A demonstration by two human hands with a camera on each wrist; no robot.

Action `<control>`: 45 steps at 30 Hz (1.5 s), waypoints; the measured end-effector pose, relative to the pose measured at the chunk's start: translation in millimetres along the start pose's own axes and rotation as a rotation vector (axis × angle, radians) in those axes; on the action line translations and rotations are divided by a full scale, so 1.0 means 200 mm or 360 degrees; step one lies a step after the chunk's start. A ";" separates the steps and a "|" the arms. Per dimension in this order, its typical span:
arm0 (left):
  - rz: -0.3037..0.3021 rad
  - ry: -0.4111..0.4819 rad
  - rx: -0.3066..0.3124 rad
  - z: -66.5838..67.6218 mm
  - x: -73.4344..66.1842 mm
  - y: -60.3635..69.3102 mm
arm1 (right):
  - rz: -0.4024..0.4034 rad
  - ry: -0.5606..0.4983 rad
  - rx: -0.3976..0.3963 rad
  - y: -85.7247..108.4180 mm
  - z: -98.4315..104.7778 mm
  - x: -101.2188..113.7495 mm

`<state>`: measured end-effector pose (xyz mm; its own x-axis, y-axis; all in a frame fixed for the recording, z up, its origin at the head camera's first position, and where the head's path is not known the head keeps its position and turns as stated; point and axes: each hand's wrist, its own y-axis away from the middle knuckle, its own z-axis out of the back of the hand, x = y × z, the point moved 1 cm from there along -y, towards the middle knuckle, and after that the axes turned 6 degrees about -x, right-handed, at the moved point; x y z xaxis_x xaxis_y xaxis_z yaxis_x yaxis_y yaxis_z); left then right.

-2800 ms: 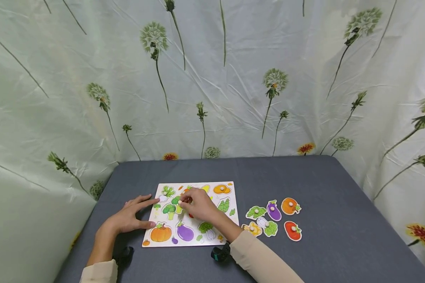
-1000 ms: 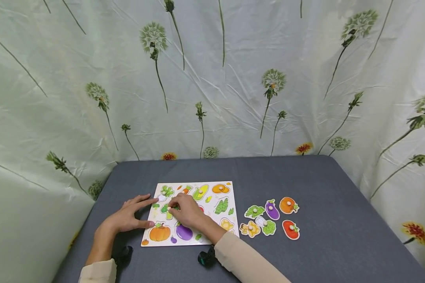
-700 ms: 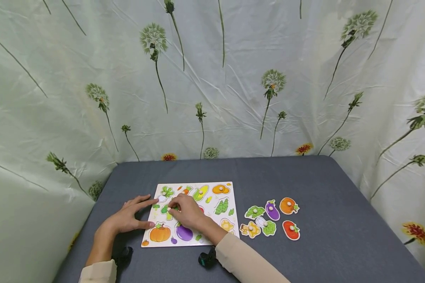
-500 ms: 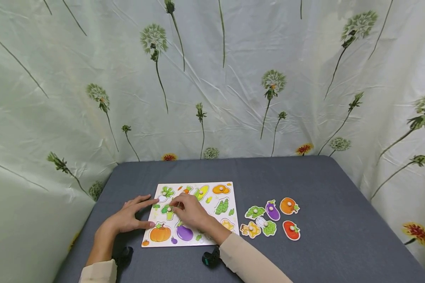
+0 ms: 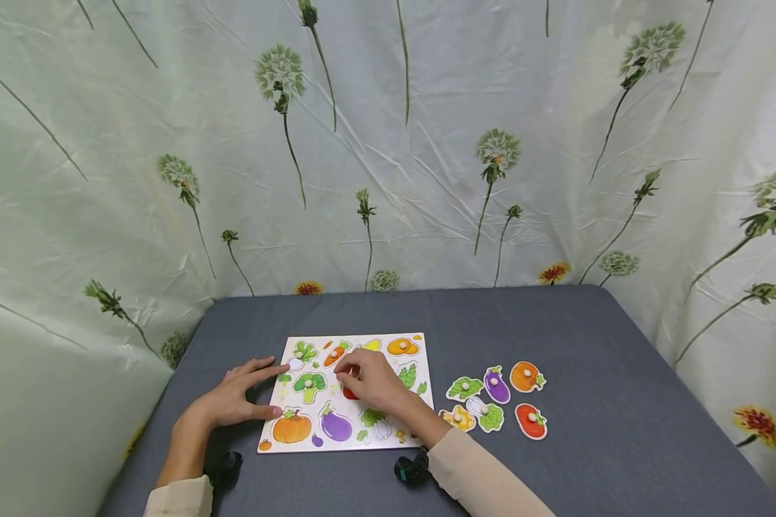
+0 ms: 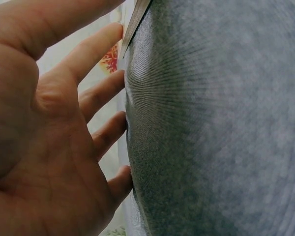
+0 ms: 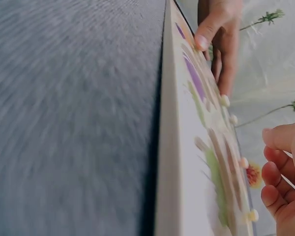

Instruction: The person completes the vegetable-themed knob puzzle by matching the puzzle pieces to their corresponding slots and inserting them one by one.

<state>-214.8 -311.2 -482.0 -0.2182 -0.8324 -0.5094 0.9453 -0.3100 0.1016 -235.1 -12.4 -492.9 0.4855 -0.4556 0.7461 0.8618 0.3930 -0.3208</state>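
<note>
On the white vegetable puzzle board sits a broccoli piece, its knob uncovered, lying in the broccoli outline. My right hand hovers right of it, above the tomato picture. In the right wrist view, the right hand's fingers are loosely bent, the thumb apart, with nothing between them. My left hand is spread at the board's left edge, thumb and index finger touching it; the left wrist view shows the other fingers resting on the cloth. A carrot piece is in the board's top row.
Right of the board lie loose knobbed pieces: a green leafy one, an eggplant, a pumpkin, a tomato, a cabbage and a yellow one, partly overlapping. A grey cloth covers the table; a floral curtain hangs behind.
My right hand lowered the broccoli piece leftward into its outline, let go of the knob and drew back to the right. My left hand stays at the board's edge.
</note>
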 end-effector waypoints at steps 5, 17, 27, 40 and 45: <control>0.0009 0.0000 0.0004 0.00 0.00 0.00 | -0.0036 0.0029 -0.0083 0.04 0.10 -0.02; 0.0023 0.0002 -0.0006 -0.01 0.00 0.00 | -0.0101 0.0173 -0.0305 0.18 0.37 -0.15; 0.0019 -0.0006 0.0002 -0.01 0.01 0.00 | -0.0199 0.0370 -0.0387 0.38 0.65 -0.25; 0.0007 0.0004 0.0000 -0.01 0.00 0.01 | -0.0243 0.0591 -0.0525 0.64 0.89 -0.32; 0.0000 0.0000 -0.0007 0.00 0.00 0.01 | -0.0261 0.0635 -0.0560 0.73 0.94 -0.35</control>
<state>-212.2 -310.7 -482.1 -0.2182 -0.8324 -0.5095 0.9463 -0.3081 0.0981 -170.3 227.2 -482.3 0.3001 -0.7825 0.5456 0.8945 0.0322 -0.4458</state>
